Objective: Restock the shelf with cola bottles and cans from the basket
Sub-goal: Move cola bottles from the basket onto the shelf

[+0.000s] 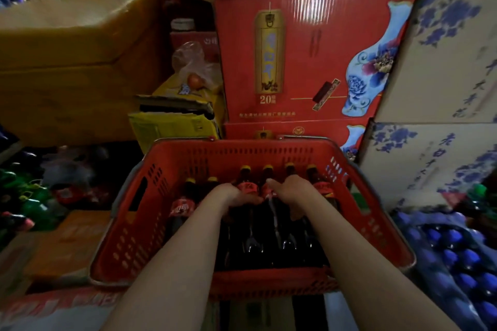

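Head view: both hands are down in the red basket. The left hand curls round a cola bottle; the right hand grasps the neighbouring bottle, yellow caps just beyond the knuckles.

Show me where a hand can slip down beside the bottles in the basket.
Bare floor lies along the left wall of the basket, beside the leftmost cola bottle, widest at the near-left corner. A narrower strip follows the right wall. The middle is crowded: cola bottles side by side, left hand and right hand on them.
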